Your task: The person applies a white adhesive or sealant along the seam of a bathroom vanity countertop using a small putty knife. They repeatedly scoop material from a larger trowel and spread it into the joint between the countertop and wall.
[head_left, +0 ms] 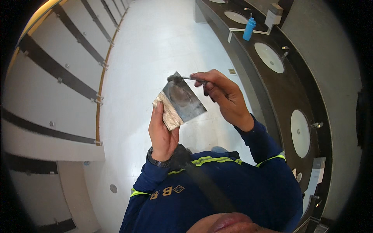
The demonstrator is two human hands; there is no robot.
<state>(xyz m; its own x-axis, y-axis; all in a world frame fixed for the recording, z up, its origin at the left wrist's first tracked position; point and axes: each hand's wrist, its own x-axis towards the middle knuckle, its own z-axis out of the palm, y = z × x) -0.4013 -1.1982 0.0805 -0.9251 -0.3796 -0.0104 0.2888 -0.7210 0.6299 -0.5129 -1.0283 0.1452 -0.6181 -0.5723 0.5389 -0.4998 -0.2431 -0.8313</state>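
My left hand (163,132) grips a wide flat scraper by its pale, wood-like handle (170,112), thumb on top and the other fingers underneath. Its square grey blade (188,101) is smeared with dark residue. A lump of dark grey paste (175,79) sits at the blade's far corner. Pinched in my right hand (227,95) is a thin tool, perhaps a small spatula, whose slim metal shaft (188,78) points left. Its tip meets the paste, so the end's shape is hidden. Both hands are in mid-air above the floor.
A dark counter (268,97) with several white oval basins (300,134) runs along the right. On it stand a blue bottle (249,29) and a white-grey box (273,15). Pale cubicle doors (37,97) line the left. The white floor (155,42) has a round drain (113,188).
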